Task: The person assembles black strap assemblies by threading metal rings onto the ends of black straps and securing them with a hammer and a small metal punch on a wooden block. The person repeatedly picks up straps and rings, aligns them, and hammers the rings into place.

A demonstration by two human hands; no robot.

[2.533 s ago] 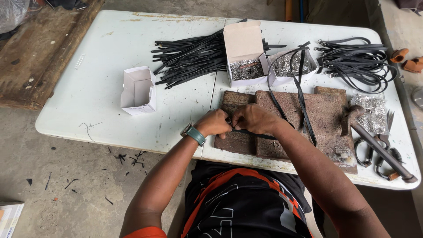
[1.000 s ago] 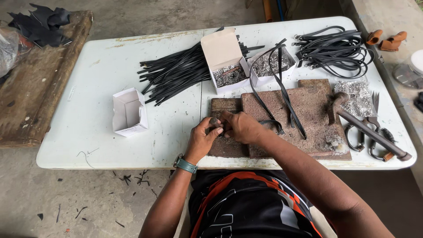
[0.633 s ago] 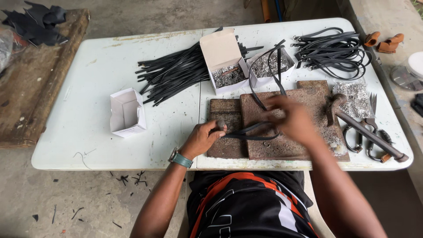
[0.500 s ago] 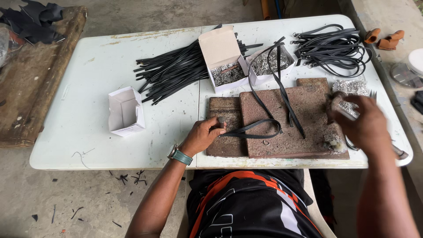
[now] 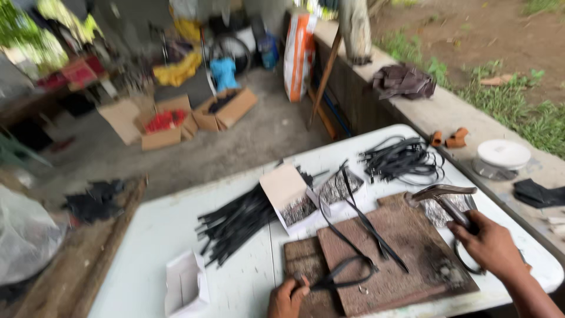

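A clear bag (image 5: pixel 26 235) sits at the far left, beside a wooden plank (image 5: pixel 76 277) with dark scraps (image 5: pixel 94 200) on it. On the white bench (image 5: pixel 159 235), near its front edge, stands a small open white box (image 5: pixel 185 282). Next to it lies a pile of black strips (image 5: pixel 235 221), and past that an open box of small metal bits (image 5: pixel 291 200), lid up.

The left hand (image 5: pixel 288 297) is at the bench's near edge, its fingers (image 5: pixel 297 285) pinching one end of a black strap loop (image 5: pixel 344 274) against a brown board (image 5: pixel 388 259). The loop lies flat on the board, and two longer black straps (image 5: pixel 365 221) run from it toward the back of the bench. A small ring (image 5: pixel 363 290) lies just beside the loop.

Behind the board is a tangle of black cords (image 5: pixel 403 159). The right hand (image 5: pixel 491 244) is at the board's right edge, its fingers wrapped around the handle of a hammer (image 5: pixel 444 197), whose head is lifted above a bag of metal bits (image 5: pixel 438 212). A dark ring (image 5: pixel 465 265) shows under that hand.

Right of the bench, a concrete ledge (image 5: pixel 471 112) carries two orange pieces (image 5: pixel 447 139), a white lidded tub (image 5: pixel 502 158) and dark cloth (image 5: pixel 538 193).
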